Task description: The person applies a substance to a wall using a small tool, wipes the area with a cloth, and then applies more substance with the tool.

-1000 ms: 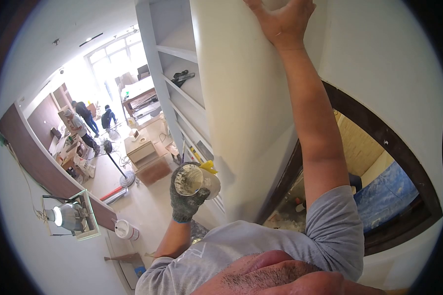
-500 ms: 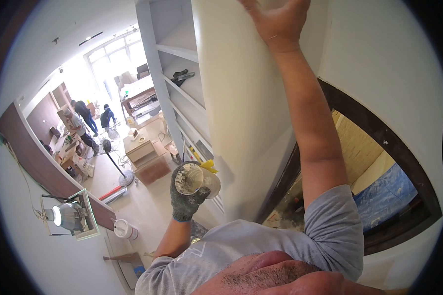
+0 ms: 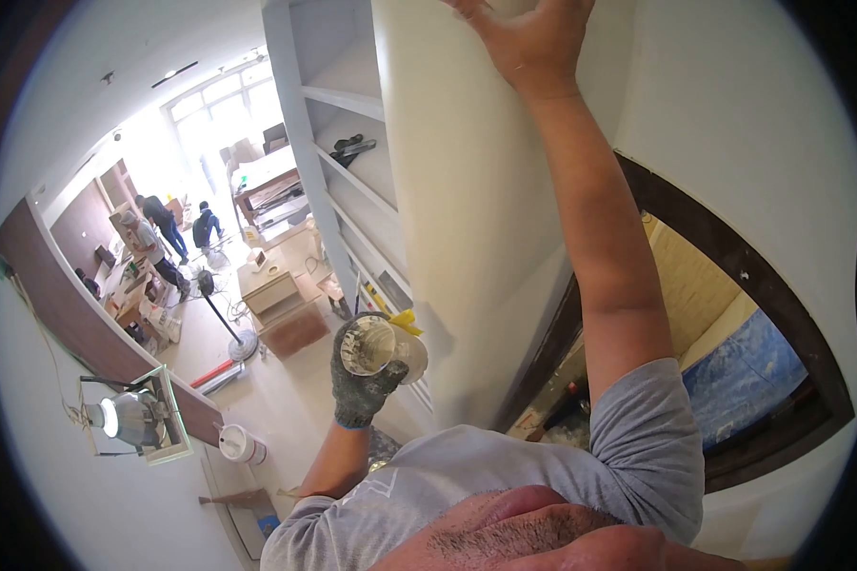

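My left hand point(image 3: 362, 385), in a dark grey work glove, is wrapped around a tub point(image 3: 411, 360) smeared with pale plaster-like residue. The tub's mouth faces up toward me, its inside wall coated. A bright yellow strip point(image 3: 408, 322) shows at its far rim. My bare right hand point(image 3: 538, 48) is raised high at the top edge, in front of a smooth cream-white panel point(image 3: 476, 209). Its thumb stretches to the left; the other fingertips are cut off by the frame, so I cannot tell what they hold.
White open shelves point(image 3: 348, 95) stand left of the panel, a dark object point(image 3: 352, 149) on one. A lit work lamp point(image 3: 129, 419), a white bucket point(image 3: 243, 444) and a stand fan point(image 3: 243, 344) are at left. Several people work farther back. A dark-framed opening point(image 3: 733, 252) is at right.
My right hand has shifted slightly up and left along the panel. The left hand and tub stay almost where they were.
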{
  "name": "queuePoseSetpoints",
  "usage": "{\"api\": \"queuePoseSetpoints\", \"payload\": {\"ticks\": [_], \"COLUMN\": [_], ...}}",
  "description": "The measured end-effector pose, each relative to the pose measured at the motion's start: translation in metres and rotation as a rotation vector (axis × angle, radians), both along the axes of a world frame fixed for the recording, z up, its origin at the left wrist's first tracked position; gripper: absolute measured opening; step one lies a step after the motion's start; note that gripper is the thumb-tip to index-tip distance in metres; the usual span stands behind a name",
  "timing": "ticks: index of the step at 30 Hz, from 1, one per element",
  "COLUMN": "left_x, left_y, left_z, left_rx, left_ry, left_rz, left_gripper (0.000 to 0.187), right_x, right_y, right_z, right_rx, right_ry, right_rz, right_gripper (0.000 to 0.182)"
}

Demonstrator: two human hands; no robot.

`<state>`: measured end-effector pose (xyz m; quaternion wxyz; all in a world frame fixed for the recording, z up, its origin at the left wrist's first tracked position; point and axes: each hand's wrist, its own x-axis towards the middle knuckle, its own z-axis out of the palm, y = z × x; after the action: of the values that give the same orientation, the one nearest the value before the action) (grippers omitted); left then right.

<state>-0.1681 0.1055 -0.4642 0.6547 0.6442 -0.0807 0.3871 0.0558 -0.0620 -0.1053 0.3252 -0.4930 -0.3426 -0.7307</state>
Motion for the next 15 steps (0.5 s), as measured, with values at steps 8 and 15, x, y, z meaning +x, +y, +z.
{"api": "queuePoseSetpoints", "payload": {"ticks": [8, 15], "left_x": [-0.001, 0.000], "left_y": [-0.002, -0.004], "left_z": [0.001, -0.003], "left_rx": [-0.007, -0.032], "left_ry": [0.015, -0.001], "left_rz": [-0.002, -0.012], "left_gripper": [0.081, 0.081], "right_x": [0.003, -0.011], "right_y": [0.001, 0.003], "right_z": [-0.009, -0.016], "right_rx": [0.151, 0.234], "right_ry": [0.088, 0.434], "right_rz": [0.151, 0.228], "right_gripper": [0.109, 0.109]}}
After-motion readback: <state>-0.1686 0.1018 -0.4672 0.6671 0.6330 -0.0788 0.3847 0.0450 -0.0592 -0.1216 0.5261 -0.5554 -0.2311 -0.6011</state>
